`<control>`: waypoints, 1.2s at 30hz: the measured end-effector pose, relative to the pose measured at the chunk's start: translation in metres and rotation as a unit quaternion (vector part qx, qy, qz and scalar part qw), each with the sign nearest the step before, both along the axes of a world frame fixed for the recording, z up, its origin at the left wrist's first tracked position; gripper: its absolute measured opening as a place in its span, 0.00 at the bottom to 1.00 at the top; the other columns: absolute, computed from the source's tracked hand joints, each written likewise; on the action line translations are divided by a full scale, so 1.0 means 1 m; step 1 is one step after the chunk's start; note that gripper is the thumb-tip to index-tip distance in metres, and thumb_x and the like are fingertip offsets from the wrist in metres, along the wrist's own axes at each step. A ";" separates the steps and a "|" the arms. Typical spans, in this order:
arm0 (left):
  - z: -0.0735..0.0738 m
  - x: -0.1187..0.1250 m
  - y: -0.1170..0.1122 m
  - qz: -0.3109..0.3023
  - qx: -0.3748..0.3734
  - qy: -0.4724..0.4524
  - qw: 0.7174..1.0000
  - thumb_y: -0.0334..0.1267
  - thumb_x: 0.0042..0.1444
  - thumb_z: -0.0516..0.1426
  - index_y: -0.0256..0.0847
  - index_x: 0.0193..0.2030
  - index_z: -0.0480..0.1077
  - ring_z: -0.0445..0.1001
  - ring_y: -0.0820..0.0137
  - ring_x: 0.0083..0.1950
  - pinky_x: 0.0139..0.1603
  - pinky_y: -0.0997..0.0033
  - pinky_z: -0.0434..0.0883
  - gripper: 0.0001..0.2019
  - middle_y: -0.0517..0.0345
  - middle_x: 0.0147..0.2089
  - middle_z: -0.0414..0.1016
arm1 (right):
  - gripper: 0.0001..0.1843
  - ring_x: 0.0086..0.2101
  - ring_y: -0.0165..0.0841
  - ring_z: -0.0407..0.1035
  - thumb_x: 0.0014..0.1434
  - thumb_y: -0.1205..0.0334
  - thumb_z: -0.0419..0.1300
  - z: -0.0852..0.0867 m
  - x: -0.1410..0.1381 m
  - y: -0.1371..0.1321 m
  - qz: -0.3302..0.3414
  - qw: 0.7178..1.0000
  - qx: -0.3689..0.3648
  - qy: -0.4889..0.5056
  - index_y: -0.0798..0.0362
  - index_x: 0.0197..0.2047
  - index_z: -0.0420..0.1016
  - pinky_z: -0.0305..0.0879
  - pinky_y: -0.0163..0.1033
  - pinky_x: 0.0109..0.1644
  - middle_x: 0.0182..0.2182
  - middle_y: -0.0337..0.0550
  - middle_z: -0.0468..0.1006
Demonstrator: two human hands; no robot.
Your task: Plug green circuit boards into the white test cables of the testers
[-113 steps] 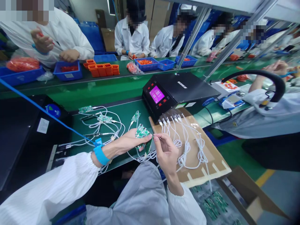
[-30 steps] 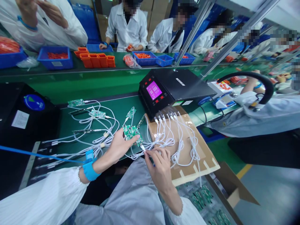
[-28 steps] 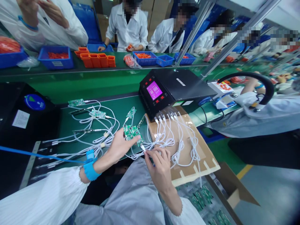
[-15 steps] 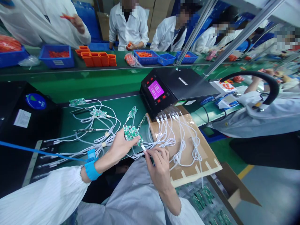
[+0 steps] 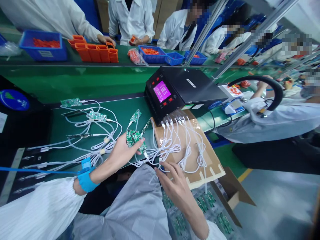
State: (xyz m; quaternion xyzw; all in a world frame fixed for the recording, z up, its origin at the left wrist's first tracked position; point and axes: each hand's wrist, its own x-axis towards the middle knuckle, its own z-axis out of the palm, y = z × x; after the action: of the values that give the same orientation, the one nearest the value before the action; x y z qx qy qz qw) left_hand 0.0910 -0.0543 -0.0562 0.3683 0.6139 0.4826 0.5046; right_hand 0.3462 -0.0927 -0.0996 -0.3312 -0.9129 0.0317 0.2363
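Observation:
My left hand [image 5: 123,150], with a blue strap round its wrist, is closed on green circuit boards [image 5: 136,138] that overlap under the thumb. A white cable plug [image 5: 146,154] sits at the lower end of the front board. To the right, my right hand [image 5: 173,181] has its fingers apart, thumb and forefinger beside the bundled white cables [image 5: 156,153]. A white connector lies close to the forefinger tip; whether they touch I cannot tell. Further boards with plugged cables, one of them a green board [image 5: 97,116], lie on the green bench to the left.
A black tester [image 5: 172,90] with a lit screen stands ahead, cables running from its front onto a cardboard sheet [image 5: 210,166]. Another black box [image 5: 15,113] is at left. Bagged boards [image 5: 207,201] lie below right. Across the bench, co-workers handle orange parts beside blue bins [image 5: 43,53].
My right hand has let go of the plug at the board and moved slightly down and right, its fingers spreading. My left hand still holds the boards. The view has shifted rightward.

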 end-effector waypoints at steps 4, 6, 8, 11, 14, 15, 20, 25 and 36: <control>-0.005 0.001 -0.002 -0.025 -0.016 0.021 0.999 0.57 0.56 0.67 0.38 0.49 0.74 0.73 0.70 0.26 0.28 0.68 0.72 0.25 0.51 0.40 0.80 | 0.21 0.54 0.43 0.72 0.68 0.77 0.58 -0.004 -0.007 0.004 0.012 1.000 -0.004 0.020 0.48 0.59 0.77 0.77 0.50 0.53 0.54 0.53 0.80; -0.004 0.003 -0.003 -0.033 -0.020 0.008 0.999 0.58 0.56 0.67 0.37 0.46 0.75 0.70 0.71 0.25 0.27 0.70 0.69 0.25 0.54 0.35 0.78 | 0.18 0.51 0.41 0.74 0.68 0.76 0.59 -0.003 -0.011 0.010 0.006 0.996 -0.014 0.087 0.48 0.56 0.78 0.77 0.49 0.52 0.49 0.50 0.83; -0.002 0.007 -0.003 -0.041 -0.023 -0.018 0.999 0.60 0.57 0.66 0.37 0.44 0.76 0.68 0.72 0.24 0.26 0.71 0.66 0.25 0.56 0.32 0.76 | 0.17 0.49 0.39 0.77 0.68 0.75 0.60 0.001 -0.016 0.019 -0.018 0.985 -0.025 0.168 0.48 0.55 0.78 0.77 0.48 0.52 0.46 0.47 0.84; 0.001 0.014 -0.002 -0.050 -0.034 -0.069 0.996 0.64 0.57 0.63 0.37 0.43 0.77 0.66 0.73 0.23 0.26 0.71 0.62 0.28 0.59 0.27 0.73 | 0.12 0.47 0.38 0.80 0.69 0.72 0.61 0.007 -0.025 0.032 -0.086 0.960 -0.051 0.263 0.48 0.52 0.79 0.78 0.48 0.52 0.44 0.47 0.85; 0.002 0.022 -0.002 -0.064 -0.038 -0.115 0.991 0.67 0.59 0.60 0.36 0.44 0.78 0.65 0.71 0.23 0.28 0.71 0.62 0.31 0.62 0.20 0.66 | 0.10 0.41 0.37 0.81 0.70 0.66 0.63 0.011 -0.033 0.044 -0.153 0.931 -0.099 0.316 0.49 0.53 0.79 0.79 0.45 0.49 0.41 0.45 0.86; 0.002 0.025 -0.002 -0.067 -0.036 -0.131 0.988 0.68 0.60 0.59 0.36 0.44 0.78 0.65 0.71 0.23 0.28 0.71 0.62 0.31 0.62 0.19 0.66 | 0.13 0.38 0.35 0.81 0.70 0.64 0.63 0.013 -0.036 0.047 -0.166 0.921 -0.121 0.331 0.49 0.56 0.78 0.79 0.44 0.47 0.39 0.43 0.85; 0.008 0.036 -0.002 -0.044 -0.075 -0.223 0.971 0.69 0.54 0.64 0.37 0.42 0.77 0.64 0.74 0.24 0.26 0.72 0.62 0.31 0.57 0.28 0.75 | 0.10 0.35 0.34 0.80 0.71 0.63 0.61 0.021 -0.047 0.057 -0.141 0.916 -0.129 0.353 0.49 0.52 0.81 0.79 0.42 0.43 0.39 0.44 0.85; 0.013 0.044 0.000 -0.042 -0.096 -0.278 0.955 0.66 0.51 0.67 0.37 0.37 0.74 0.63 0.76 0.24 0.25 0.74 0.62 0.29 0.60 0.28 0.71 | 0.11 0.39 0.33 0.78 0.69 0.69 0.62 0.029 -0.052 0.057 -0.095 0.924 -0.110 0.353 0.48 0.51 0.82 0.76 0.40 0.44 0.38 0.42 0.84; 0.008 0.049 0.001 -0.082 -0.084 -0.275 0.954 0.62 0.50 0.69 0.38 0.34 0.70 0.63 0.76 0.28 0.26 0.75 0.62 0.27 0.61 0.30 0.67 | 0.08 0.39 0.34 0.76 0.69 0.66 0.62 0.025 -0.054 0.055 -0.133 0.914 -0.113 0.365 0.48 0.48 0.82 0.76 0.43 0.43 0.38 0.43 0.79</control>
State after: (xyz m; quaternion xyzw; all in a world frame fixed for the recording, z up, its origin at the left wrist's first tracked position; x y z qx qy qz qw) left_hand 0.1396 -0.0534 -0.0484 0.2271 0.4575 0.4685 0.7208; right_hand 0.2925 -0.0379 -0.0748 -0.4393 -0.7008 0.2221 0.5163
